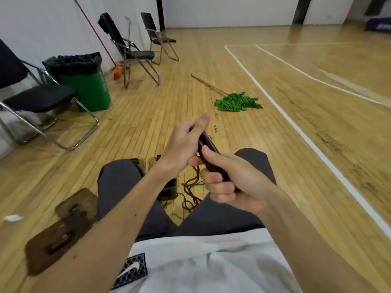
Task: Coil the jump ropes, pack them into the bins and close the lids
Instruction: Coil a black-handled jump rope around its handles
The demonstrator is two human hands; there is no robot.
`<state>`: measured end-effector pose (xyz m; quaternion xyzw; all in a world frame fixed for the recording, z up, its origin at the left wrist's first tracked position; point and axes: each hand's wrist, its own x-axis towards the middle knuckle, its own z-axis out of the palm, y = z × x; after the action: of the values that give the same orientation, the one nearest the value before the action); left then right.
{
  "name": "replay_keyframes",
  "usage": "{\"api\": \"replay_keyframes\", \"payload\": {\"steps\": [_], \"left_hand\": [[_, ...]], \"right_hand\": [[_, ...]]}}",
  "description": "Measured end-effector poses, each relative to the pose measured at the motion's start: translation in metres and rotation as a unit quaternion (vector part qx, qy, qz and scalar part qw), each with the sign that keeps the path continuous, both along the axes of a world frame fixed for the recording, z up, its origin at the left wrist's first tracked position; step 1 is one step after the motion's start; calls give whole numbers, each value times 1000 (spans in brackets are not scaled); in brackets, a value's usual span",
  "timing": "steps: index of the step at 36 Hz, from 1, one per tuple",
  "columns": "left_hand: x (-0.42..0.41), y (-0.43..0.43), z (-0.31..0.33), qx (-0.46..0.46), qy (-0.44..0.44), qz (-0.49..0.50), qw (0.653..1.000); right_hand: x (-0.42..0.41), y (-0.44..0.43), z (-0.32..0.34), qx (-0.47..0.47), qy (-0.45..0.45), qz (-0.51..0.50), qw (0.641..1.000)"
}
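I sit with both hands raised over my knees. My right hand (pixel 230 182) grips the lower end of the black jump-rope handles (pixel 208 148), and my left hand (pixel 186 142) pinches their upper end between thumb and fingers. The dark rope (pixel 190 191) hangs down from the handles and lies in loose tangles on the wooden floor between my legs. A brownish see-through bin (pixel 167 187) stands on the floor behind my left forearm, mostly hidden. Two brown lids (pixel 57 233) lie flat on the floor at my left.
A green mop (pixel 238 102) with a wooden handle lies on the floor ahead. A green trash bin (pixel 84 83) and folding chairs (pixel 36 98) stand along the left wall. A white scrap (pixel 12 217) lies at the far left. White court lines run on the right.
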<state>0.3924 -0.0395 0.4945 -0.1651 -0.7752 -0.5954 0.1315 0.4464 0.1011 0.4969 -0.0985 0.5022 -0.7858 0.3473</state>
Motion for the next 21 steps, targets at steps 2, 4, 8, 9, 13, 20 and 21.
{"api": "replay_keyframes", "payload": {"steps": [2, 4, 8, 9, 13, 20, 21], "left_hand": [[2, -3, -16, -7, -20, 8, 1000], [5, -8, -28, -25, -24, 15, 999], [10, -16, -38, -61, -12, 30, 998], [12, -17, -38, -66, -7, 33, 997], [14, -18, -40, -49, -8, 25, 998], [19, -14, -45, 105, -86, -38, 990], [22, -13, -48, 103, -97, -46, 989]], "right_hand": [[3, -1, -12, 5, -15, 5, 1000], [6, 1, -23, -1, -32, 12, 999], [10, 2, -36, 1, -45, 13, 999], [11, 1, -37, 17, -37, 8, 999], [16, -4, -37, 83, 2, -20, 996], [15, 1, -33, 48, 2, -21, 999], [15, 2, -32, 45, 6, -21, 999]]}}
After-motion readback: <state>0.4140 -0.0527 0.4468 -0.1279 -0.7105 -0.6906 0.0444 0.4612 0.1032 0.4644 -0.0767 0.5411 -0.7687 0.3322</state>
